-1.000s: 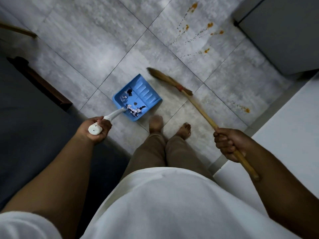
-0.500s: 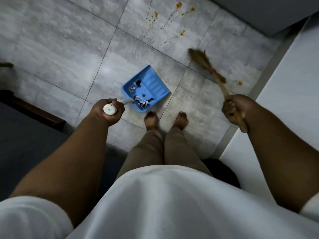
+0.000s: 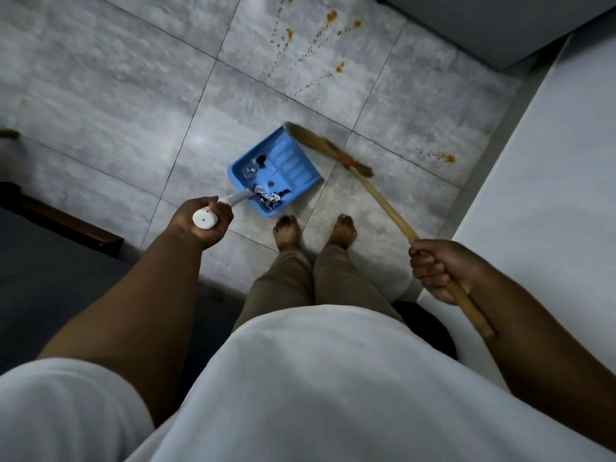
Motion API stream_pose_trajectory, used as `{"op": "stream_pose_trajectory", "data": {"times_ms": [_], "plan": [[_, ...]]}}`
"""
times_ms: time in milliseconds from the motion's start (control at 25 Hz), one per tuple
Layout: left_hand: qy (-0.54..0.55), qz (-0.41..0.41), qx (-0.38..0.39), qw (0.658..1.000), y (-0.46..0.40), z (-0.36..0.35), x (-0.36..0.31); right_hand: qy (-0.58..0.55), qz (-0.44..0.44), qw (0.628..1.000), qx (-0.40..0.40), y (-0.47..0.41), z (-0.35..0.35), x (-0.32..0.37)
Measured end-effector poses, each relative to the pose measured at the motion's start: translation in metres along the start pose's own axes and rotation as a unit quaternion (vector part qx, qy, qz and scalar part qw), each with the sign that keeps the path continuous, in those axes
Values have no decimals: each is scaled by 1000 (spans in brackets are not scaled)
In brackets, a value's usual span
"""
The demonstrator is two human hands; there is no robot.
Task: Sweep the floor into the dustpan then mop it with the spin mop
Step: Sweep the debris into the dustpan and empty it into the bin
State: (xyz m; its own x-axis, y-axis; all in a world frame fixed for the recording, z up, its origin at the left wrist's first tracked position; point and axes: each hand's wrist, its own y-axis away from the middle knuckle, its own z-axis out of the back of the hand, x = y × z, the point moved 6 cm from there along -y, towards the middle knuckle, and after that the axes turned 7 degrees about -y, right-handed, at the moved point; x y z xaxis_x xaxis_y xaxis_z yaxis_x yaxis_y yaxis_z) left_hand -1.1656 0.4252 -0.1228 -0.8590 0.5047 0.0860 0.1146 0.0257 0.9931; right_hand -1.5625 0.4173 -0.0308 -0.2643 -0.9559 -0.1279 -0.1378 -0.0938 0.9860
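- The dustpan [image 3: 276,173] is set on the floor [image 3: 110,78], just in front of the bare feet [image 3: 315,228].
- Some scraps [image 3: 270,199] are already held in the dustpan, at the end near its handle, so part of the sweeping looks done.
- The broom [image 3: 383,198] is laid with its brush tip at the far right corner of the dustpan; whether it touches the rim cannot be told, as the brush is blurred.
- Orange spots [image 3: 333,38] are seen on the floor, well beyond the dustpan, and more [image 3: 445,157] are seen off to its right.
- So the sweeping is judged not finished, and the mopping is not yet begun. No mop is seen.
- The dustpan's white handle is gripped by the left hand [image 3: 201,221], with the fingers wrapped tight around it.
- The broom stick is gripped by the right hand [image 3: 436,270], to the right of the dustpan and nearer the body, in a closed fist.
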Motion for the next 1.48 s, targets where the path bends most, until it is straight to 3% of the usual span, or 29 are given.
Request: {"op": "stream_pose_trajectory", "data": {"times_ms": [200,840,1480], "plan": [[40,-14,33,999,36,14,-9,-18,24,1000,-9,9,-13,21],[92,-55,133,985,135,8,-70,40,101,993,43,56,-167,57],[77,-41,108,990,149,-109,-193,81,103,990,56,58,-294,258]]}}
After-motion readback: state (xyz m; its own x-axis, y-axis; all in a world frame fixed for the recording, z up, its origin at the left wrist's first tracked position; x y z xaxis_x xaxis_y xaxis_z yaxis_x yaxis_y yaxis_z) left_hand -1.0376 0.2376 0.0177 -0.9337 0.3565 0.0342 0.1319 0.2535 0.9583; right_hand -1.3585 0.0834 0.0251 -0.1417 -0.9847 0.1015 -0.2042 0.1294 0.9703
